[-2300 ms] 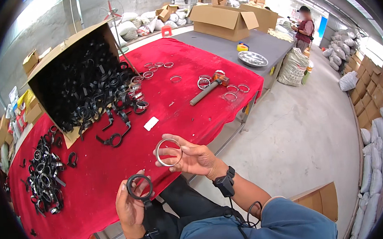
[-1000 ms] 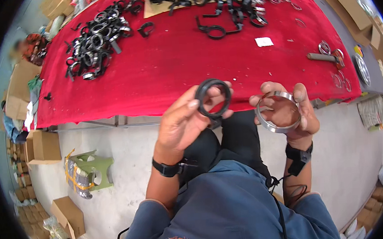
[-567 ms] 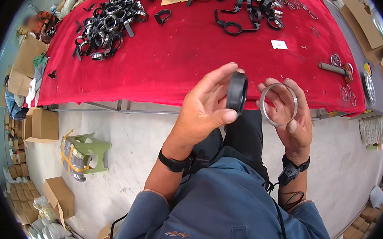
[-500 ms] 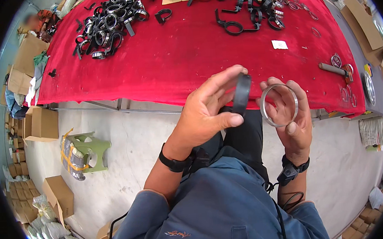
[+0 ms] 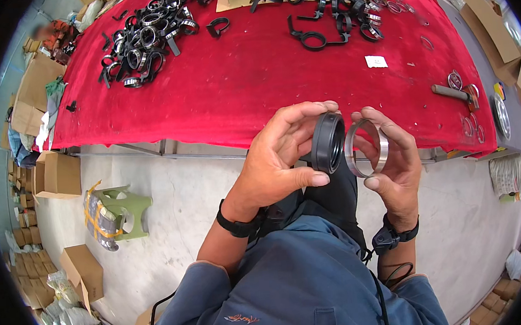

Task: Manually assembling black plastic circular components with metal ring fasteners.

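My left hand (image 5: 278,161) pinches a thick black rubber ring (image 5: 328,142) between thumb and fingers, turned edge-on. My right hand (image 5: 393,165) holds a shiny metal ring (image 5: 365,148) right beside it, the two rings face to face and nearly touching. Both hands hover over my lap, just in front of the near edge of a table covered with a red cloth (image 5: 254,78). Each wrist carries a dark band.
A pile of black clamps and rings (image 5: 143,38) lies far left on the cloth, another heap (image 5: 322,1) at the back centre. A hammer-like tool (image 5: 455,91) and a white tag (image 5: 376,61) lie to the right. Cardboard boxes (image 5: 56,174) and a green stool (image 5: 119,211) stand on the concrete floor.
My head tipped down from the table toward my lap. The left hand turned the black ring edge-on and brought it close against the metal ring in my right hand.
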`<action>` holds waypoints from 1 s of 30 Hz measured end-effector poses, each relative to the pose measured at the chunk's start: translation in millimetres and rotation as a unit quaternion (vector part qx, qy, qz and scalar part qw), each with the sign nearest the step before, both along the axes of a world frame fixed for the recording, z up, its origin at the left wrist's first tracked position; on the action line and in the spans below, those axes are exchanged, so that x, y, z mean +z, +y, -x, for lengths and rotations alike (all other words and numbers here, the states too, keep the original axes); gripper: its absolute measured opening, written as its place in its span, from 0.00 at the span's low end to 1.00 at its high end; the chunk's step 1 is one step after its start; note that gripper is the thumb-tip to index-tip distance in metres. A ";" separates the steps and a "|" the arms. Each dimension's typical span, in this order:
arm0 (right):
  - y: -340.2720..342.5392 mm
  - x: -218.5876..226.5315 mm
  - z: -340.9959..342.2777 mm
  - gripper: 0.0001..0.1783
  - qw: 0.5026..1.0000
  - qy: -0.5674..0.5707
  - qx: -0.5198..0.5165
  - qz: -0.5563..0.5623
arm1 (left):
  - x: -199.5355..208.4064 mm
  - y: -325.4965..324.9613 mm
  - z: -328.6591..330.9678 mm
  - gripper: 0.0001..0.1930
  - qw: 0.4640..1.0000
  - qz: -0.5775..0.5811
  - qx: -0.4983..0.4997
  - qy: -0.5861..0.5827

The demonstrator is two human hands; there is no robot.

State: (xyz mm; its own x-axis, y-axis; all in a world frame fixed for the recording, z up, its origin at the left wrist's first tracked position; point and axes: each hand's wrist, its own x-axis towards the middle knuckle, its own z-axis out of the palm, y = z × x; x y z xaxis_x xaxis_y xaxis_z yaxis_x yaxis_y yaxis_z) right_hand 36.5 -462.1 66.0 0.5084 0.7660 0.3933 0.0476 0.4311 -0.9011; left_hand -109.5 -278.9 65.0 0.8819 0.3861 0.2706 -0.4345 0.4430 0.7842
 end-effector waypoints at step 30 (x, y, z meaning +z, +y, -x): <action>9.5 -5.6 10.4 0.38 0.984 -0.158 -0.078 0.005 | 4.6 15.9 -9.5 0.44 0.952 -0.293 0.033 0.076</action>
